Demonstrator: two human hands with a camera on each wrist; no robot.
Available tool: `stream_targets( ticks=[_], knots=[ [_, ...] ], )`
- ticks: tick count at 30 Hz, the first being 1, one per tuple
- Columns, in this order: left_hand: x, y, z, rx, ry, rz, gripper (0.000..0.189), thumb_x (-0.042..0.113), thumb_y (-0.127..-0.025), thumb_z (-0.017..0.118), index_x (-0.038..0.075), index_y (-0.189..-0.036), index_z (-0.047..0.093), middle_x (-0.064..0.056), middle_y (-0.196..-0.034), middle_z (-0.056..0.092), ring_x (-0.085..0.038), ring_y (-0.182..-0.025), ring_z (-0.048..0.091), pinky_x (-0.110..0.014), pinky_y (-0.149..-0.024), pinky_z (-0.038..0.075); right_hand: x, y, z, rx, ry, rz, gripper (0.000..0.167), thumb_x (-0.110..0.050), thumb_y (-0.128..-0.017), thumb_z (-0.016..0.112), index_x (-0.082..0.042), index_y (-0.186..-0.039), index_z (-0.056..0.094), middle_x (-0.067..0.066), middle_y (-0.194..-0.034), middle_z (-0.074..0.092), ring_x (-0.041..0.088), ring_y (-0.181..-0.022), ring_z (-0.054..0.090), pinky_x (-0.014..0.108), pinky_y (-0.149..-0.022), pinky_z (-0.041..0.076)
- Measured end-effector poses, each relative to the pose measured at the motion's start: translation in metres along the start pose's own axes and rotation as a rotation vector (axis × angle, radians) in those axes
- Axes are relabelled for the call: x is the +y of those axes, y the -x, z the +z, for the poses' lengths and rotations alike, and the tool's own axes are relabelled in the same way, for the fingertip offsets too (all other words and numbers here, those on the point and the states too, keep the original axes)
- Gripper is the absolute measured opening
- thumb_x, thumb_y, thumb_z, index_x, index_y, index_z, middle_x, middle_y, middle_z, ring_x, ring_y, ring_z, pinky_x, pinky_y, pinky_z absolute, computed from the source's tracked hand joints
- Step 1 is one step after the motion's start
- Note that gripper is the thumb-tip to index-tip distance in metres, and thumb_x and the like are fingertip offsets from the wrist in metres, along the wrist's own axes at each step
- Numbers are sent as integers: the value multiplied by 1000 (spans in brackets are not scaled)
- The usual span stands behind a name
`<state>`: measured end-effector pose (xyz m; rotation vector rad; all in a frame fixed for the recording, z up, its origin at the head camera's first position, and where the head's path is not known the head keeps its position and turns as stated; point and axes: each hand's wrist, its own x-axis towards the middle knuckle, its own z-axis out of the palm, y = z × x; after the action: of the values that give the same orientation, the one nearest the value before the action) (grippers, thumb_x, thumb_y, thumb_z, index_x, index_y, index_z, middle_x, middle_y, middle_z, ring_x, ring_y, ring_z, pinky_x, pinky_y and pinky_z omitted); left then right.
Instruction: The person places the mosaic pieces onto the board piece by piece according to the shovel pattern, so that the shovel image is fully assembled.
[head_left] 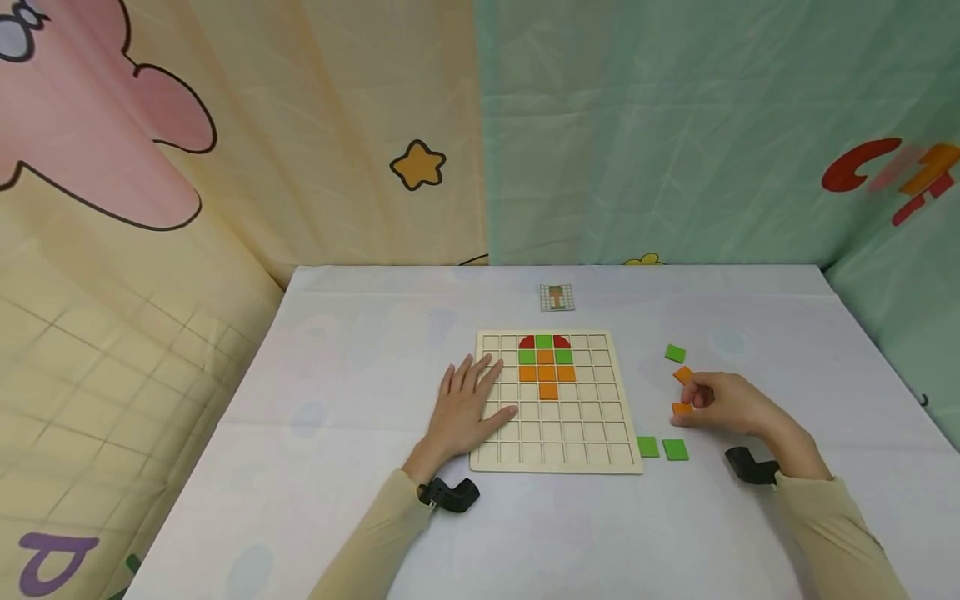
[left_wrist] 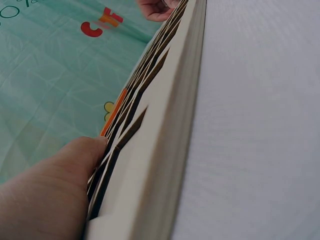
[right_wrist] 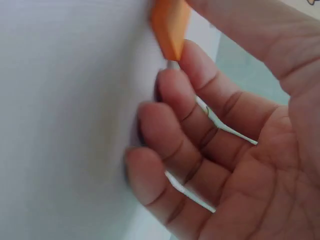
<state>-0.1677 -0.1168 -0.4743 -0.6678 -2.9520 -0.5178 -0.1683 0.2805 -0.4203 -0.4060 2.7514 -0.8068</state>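
Note:
My left hand (head_left: 467, 408) lies spread on the left side of a pale wooden grid board (head_left: 555, 457), its fingers straight. In the left wrist view, the thumb (left_wrist: 82, 157) rests near the board's edge. Set into the grid are orange tiles (head_left: 547, 373), green tiles (head_left: 543, 341) and red rounded tiles (head_left: 561, 342). To the right of the board, my right hand (head_left: 731, 404) pinches an orange tile (right_wrist: 170, 30) between thumb and index finger, close to the tablecloth. The other fingers curl loosely. Another orange tile (head_left: 683, 375) lies just beyond those fingers.
A small pattern card (head_left: 557, 297) lies behind the board. One loose green tile (head_left: 675, 353) sits at the back right, and two green tiles (head_left: 675, 450) lie by the board's near right corner. A white cloth covers the table (head_left: 337, 375); printed curtains (head_left: 660, 125) hang behind it.

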Motion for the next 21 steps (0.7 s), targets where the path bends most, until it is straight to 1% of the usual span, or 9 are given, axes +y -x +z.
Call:
stream_targets(
  ticks=[4, 9, 13, 17, 19, 21],
  knots=[
    [0, 0, 0, -2, -3, -3, 74, 57, -92, 45, 17, -151, 26, -6, -155, 21, -31, -142, 9, -48, -112, 0, 2, 1, 2, 11, -9, 9, 36, -32, -72, 82, -9, -81, 57, -2, -70, 47, 13, -65, 43, 25, -58, 33],
    [0, 0, 1, 11, 3, 3, 74, 57, -92, 45, 17, -151, 27, -7, -154, 22, -32, -141, 10, -50, -111, 1, 2, 3, 3, 34, -23, -31, 36, -29, -72, 83, -9, -81, 54, -2, -69, 45, 11, -64, 42, 24, -57, 32],
    [0, 0, 2, 18, 5, 7, 74, 56, -92, 46, 16, -151, 28, -7, -154, 23, -33, -141, 11, -50, -111, 2, 2, 3, 4, 55, 1, -64, 36, -27, -70, 84, -12, -80, 54, -3, -69, 45, 10, -64, 42, 25, -56, 32],
    [0, 0, 2, 15, 7, 5, 73, 56, -92, 46, 17, -151, 27, -7, -154, 23, -33, -141, 10, -50, -111, 2, 0, 3, 4, 85, 22, -67, 33, -30, -70, 84, -15, -78, 57, -5, -69, 49, 10, -63, 45, 25, -56, 34],
    [0, 0, 2, 10, 4, 2, 74, 56, -92, 46, 17, -151, 27, -7, -154, 22, -32, -141, 10, -50, -111, 1, -3, 2, 5, 105, -7, -60, 30, -31, -71, 84, -15, -78, 60, -6, -70, 53, 10, -63, 48, 25, -57, 37],
    [0, 0, 1, 8, 3, -2, 74, 56, -92, 46, 17, -151, 27, -7, -155, 22, -32, -141, 10, -49, -111, 1, -8, 0, 7, 117, -59, -62, 25, -29, -73, 83, -15, -78, 62, -6, -70, 57, 10, -63, 52, 24, -58, 40]
  ],
)
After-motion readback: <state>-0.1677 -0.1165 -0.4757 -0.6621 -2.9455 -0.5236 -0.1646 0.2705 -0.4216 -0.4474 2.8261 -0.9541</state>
